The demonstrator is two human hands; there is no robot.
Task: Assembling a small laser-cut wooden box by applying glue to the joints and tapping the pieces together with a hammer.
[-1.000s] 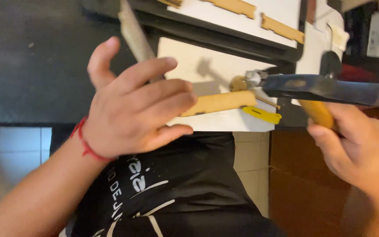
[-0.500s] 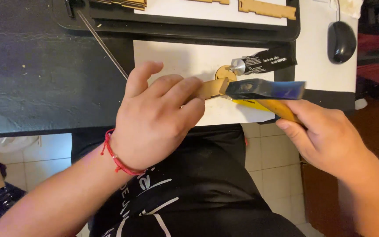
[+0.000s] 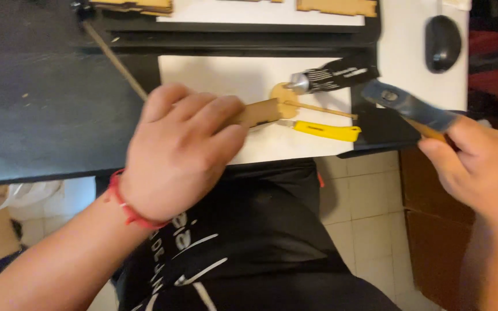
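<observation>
White paper (image 3: 214, 78) bears glue tube (image 3: 332, 76) and yellow cutter (image 3: 324, 131); hands grip wooden piece (image 3: 259, 112) and hammer (image 3: 407, 106).

1. The light is soft and even indoor light; the white sheet (image 3: 226, 75) on the tabletop (image 3: 41, 103) reads brightest without burning out.
2. My left hand (image 3: 180, 152) is smeared with motion blur, the outlines of its fingers (image 3: 203, 112) soft.
3. My right hand (image 3: 474, 167) and the hammer (image 3: 410, 106) it grips are blurred too, the hammer head streaked.
4. A faint shadow lies on the sheet just beyond my left hand.
5. The dark tabletop shows a dull sheen, no hard glare.
6. The far right edge sinks into murky red-brown shade, detail lost.
7. The yellow knife (image 3: 324, 131) and tube (image 3: 332, 76) stay fairly sharp.
</observation>
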